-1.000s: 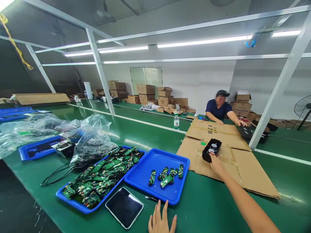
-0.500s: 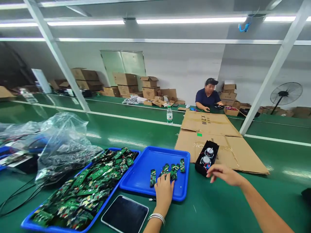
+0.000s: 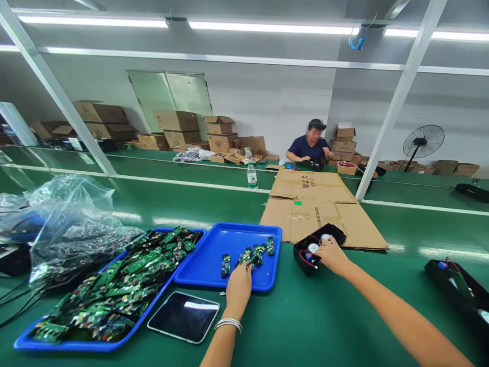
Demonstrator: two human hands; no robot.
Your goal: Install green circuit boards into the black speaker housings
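My left hand [image 3: 239, 286] reaches over the near side of a blue tray [image 3: 221, 228]. Its fingers pinch a small green circuit board [image 3: 251, 262], partly hidden by them. Other loose boards lie around it, among them one green board [image 3: 226, 265] on the left and another [image 3: 270, 245] on the right. My right hand [image 3: 333, 255] is closed on the black speaker housing [image 3: 303, 261], with the fingertips at one of its two round speakers [image 3: 313, 248]. Red and blue wires stick out of the housing, which sits tilted at the cardboard's near edge.
Left stands a blue tray [image 3: 72, 346] heaped with circuit boards, beside clear plastic bags [image 3: 72, 224]. A tablet [image 3: 184, 317] lies in front. Flat cardboard [image 3: 298, 214], a water bottle [image 3: 252, 176] and another black housing [image 3: 454, 285] are on the table. A person [image 3: 309, 148] sits opposite.
My right hand has closed at the speaker housing, which has turned. My left fingers have closed on a board. The view has swung right, bringing another black housing into sight.
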